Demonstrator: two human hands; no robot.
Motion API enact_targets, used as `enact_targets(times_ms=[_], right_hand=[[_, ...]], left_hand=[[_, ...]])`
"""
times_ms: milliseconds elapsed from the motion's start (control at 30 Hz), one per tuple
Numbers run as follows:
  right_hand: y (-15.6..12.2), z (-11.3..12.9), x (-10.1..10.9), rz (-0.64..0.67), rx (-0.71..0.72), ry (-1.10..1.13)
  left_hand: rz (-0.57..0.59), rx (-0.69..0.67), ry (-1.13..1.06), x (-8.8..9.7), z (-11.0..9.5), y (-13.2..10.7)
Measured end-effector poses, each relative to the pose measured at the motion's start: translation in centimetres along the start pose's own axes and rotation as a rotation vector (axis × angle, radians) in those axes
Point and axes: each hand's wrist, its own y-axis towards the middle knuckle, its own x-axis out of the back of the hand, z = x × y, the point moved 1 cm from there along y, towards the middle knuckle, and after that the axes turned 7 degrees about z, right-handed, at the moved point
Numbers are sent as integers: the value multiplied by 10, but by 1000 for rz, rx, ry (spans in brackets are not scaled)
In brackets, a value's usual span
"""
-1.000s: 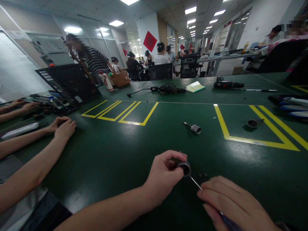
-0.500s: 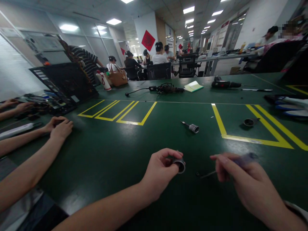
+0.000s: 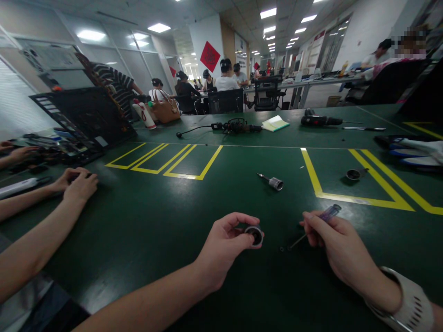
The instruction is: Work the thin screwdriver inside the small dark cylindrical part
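Observation:
Between thumb and fingers my left hand (image 3: 228, 249) grips a short hollow metal cylinder (image 3: 256, 236), its open end facing me. My right hand (image 3: 335, 244) is closed around the translucent purple handle of a screwdriver (image 3: 330, 213). The screwdriver's thin shaft slants down to the left, and its tip is at a small dark part (image 3: 284, 249) low over the green table; whether they touch I cannot tell. Beyond my hands lies a metal cup-shaped part with a thin shaft (image 3: 276, 184). A similar dark round part (image 3: 353, 174) rests inside the yellow tape at right.
Across the green table (image 3: 155, 207) are a cabled mechanical assembly (image 3: 237, 126), a notepad (image 3: 275, 123), a power drill (image 3: 320, 120) and a pen (image 3: 363, 128). Blue-and-white items (image 3: 411, 152) lie at far right. A co-worker's hands (image 3: 81, 184) are at left, near a black panel (image 3: 83, 115).
My right hand has shifted left and turned, showing the screwdriver's handle and my wristband more clearly. The left hand still holds the cylinder, turned slightly more toward me. The view has shifted slightly.

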Motion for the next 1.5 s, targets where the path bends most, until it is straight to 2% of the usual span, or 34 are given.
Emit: enact_targets(times_ms=[200, 267, 400, 467, 567, 667, 733, 833, 967, 1100, 1500], right_hand=[[-8, 14, -5, 89, 95, -326], [-8, 15, -7, 99, 50, -246], [-8, 16, -11, 84, -97, 116], [-12, 19, -14, 92, -80, 254], [-22, 24, -16, 121, 145, 275], [-33, 27, -16, 188, 432, 43], [-39, 29, -15, 241, 565, -159], [-45, 32, -15, 264, 704, -363], [-49, 32, -16, 242, 791, -507], [-50, 35, -16, 247, 802, -495], [-47, 41, -21, 307, 686, -456]], left_hand=[[1, -2, 11, 0, 2, 1], [-1, 1, 16, 0, 3, 1], [10, 3, 15, 0, 4, 0], [16, 1, 22, 0, 5, 0], [19, -7, 30, 0, 5, -1], [39, -12, 22, -1, 6, -2], [46, -18, 14, -2, 6, -2], [39, -25, 13, -3, 7, -1], [51, -31, 21, -3, 10, 0], [75, -55, 64, -1, 13, 0], [58, -145, 141, -4, 10, -3]])
